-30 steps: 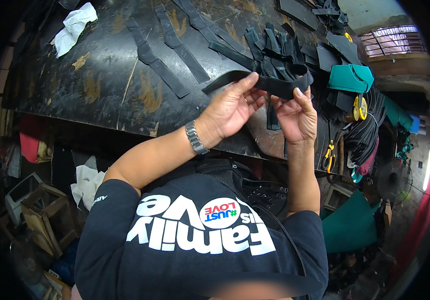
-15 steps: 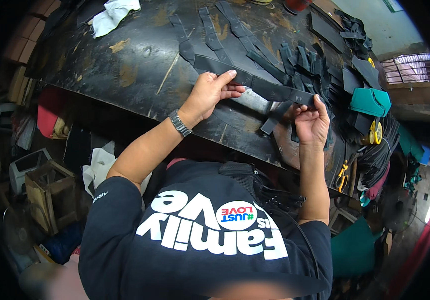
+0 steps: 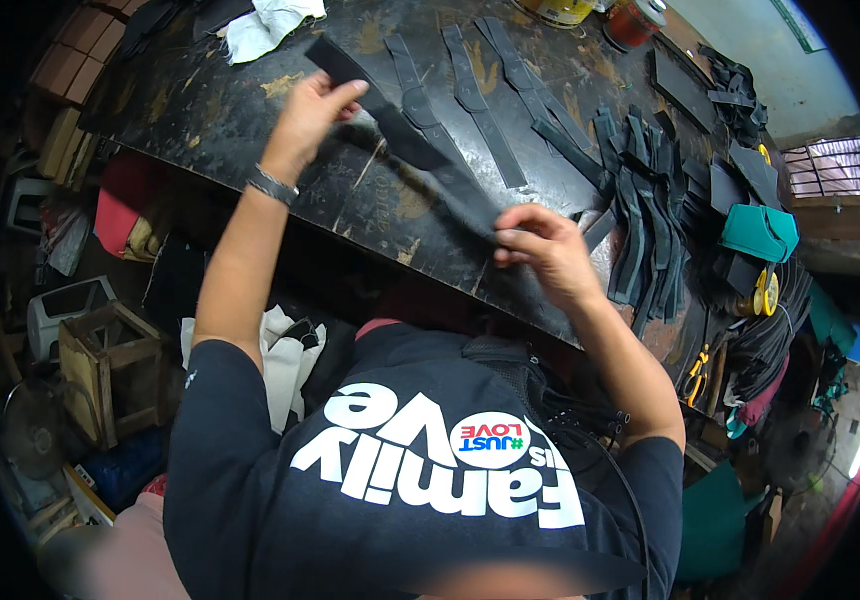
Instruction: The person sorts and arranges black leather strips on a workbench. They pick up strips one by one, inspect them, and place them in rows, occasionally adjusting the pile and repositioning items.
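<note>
A long black strip (image 3: 412, 148), wider near its middle and blurred by motion, is stretched slantwise over the dark tabletop. My left hand (image 3: 312, 112) pinches it close to its far left end, between thumb and fingers. At the near right end, my right hand (image 3: 548, 252) closes its fingertips on the strip. Beyond it, similar black strips lie side by side on the table, among them one strip (image 3: 414, 98) and another strip (image 3: 470, 95). To the right of my right hand is a heap of loose black strips (image 3: 640, 225).
The worn black table (image 3: 220, 150) has its near edge just in front of me. A white cloth (image 3: 268, 28), a yellow container (image 3: 562, 10) and a red can (image 3: 634, 24) stand or lie along the back. Rightward are a teal piece (image 3: 758, 232) and yellow-handled pliers (image 3: 698, 372).
Both hands have moved left with the black strip. My left hand went farther away across the table, my right hand came slightly nearer, and the strip now slants more steeply.
</note>
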Action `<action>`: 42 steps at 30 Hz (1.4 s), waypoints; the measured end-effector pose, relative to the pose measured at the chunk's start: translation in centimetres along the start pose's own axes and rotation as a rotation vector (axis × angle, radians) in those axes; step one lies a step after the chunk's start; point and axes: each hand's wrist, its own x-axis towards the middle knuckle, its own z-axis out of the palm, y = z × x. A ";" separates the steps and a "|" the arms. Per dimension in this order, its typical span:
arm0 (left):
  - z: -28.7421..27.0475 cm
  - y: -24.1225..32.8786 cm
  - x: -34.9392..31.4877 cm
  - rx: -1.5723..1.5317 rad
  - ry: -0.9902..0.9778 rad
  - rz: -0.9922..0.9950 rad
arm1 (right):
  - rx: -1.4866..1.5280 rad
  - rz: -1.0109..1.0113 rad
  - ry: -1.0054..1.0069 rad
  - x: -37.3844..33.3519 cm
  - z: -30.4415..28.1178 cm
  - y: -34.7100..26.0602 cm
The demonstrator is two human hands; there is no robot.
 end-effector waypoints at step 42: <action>17.4 3.3 -6.8 -0.419 -0.497 -0.184 | -0.438 0.023 -0.039 1.1 -4.3 -8.7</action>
